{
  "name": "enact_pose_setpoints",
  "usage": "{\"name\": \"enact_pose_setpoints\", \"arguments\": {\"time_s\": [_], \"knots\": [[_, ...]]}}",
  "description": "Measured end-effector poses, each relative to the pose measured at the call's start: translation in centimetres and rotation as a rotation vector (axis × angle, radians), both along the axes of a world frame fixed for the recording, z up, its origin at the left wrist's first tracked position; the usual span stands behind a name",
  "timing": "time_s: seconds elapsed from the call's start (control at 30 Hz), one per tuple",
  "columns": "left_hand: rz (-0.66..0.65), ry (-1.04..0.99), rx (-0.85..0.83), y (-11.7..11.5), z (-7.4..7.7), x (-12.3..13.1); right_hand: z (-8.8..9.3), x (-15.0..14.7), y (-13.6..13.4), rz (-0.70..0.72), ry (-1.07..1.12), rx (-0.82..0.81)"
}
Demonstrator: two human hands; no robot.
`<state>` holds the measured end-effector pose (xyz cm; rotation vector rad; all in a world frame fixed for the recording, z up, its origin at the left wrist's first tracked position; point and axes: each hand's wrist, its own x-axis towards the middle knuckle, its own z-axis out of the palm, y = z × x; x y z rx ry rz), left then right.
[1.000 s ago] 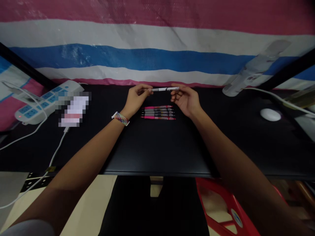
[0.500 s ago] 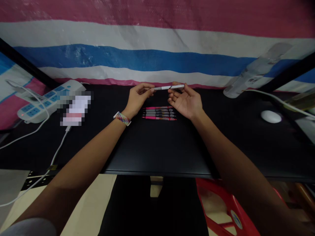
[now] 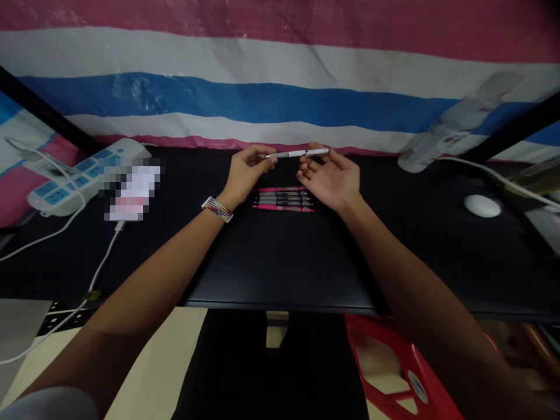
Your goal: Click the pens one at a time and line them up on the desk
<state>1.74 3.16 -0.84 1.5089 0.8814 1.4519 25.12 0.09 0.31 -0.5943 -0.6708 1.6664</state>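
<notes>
A white pen [image 3: 295,154] with a grey grip is held level above the back of the desk, between my two hands. My left hand [image 3: 245,173] pinches its grey end with thumb and fingers, and a woven multicoloured band circles that wrist. At the other end, my right hand [image 3: 335,179] grips the pen between thumb and forefinger, palm turned up and the other fingers loosely curled. Just below the hands, several pens [image 3: 283,200] lie side by side in a row on the black desk [image 3: 280,256], some with pink grips and some with grey.
On the left are a white power strip [image 3: 61,189] with blue sockets, a pixelated phone-like object [image 3: 133,192] and white cables. To the right stand a clear plastic cylinder [image 3: 441,140] and a white mouse [image 3: 482,206]. A striped sheet [image 3: 280,105] hangs behind; a red stool [image 3: 394,350] sits below.
The view has shifted slightly. Both hands keep their hold on the white pen, which appears turned a little. The row of pens stays put.
</notes>
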Motion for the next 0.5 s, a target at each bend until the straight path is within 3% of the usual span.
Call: {"name": "enact_pose_setpoints", "arguments": {"time_s": [0.5], "knots": [[-0.02,-0.062,-0.075,0.1,0.02,0.2,-0.03,-0.16,-0.22,-0.006,-0.002,0.015]]}}
